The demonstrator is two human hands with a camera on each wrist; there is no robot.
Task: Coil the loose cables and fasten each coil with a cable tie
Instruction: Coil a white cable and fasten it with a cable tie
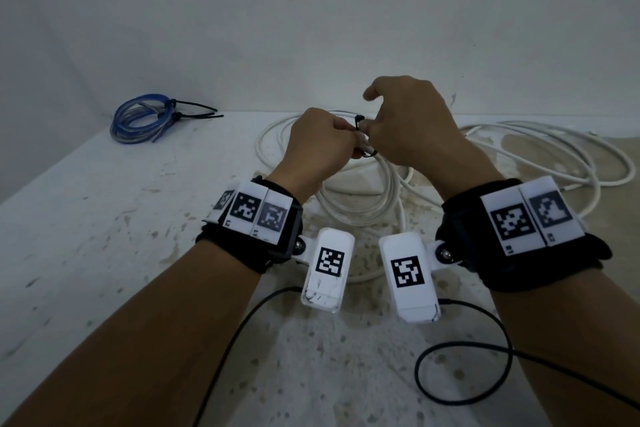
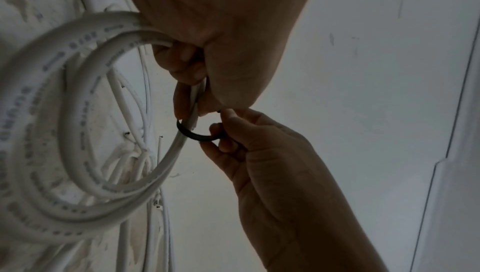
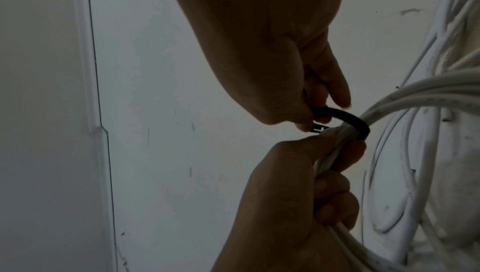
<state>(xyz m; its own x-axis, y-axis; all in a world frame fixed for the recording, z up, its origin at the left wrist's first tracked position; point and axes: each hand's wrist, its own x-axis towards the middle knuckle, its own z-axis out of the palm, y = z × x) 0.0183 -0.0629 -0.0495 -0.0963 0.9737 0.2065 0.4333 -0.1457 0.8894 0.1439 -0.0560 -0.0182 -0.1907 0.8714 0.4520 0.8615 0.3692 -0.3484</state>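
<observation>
— Above the speckled white counter [image 1: 104, 218], what are the two hands doing?

— Both are raised side by side, knuckles up, forearms reaching forward. The left hand [image 1: 320, 146] is a closed fist gripping several turns of the white round plastic cable [image 1: 377, 198], bunched together; the lower loops of that coil rest on the counter beneath the wrists, and more loose white strands spread to the right.

— And the right hand?

— The right hand [image 1: 412, 128] pinches the thin black plastic cable tie [image 2: 198, 135] between thumb and fingers, just beside the left fist. Its index finger sticks out, bent. From the wrist views, the tie curves as a half ring around the gripped cable bundle, touching it right next to the left hand's fingertips [image 3: 355, 149].

— Anything else on the counter?

— Far to the left, by the white wall [image 1: 311, 10], lies a coil of blue translucent tubing [image 1: 142, 121] with black ties on it, well apart from the hands.
</observation>
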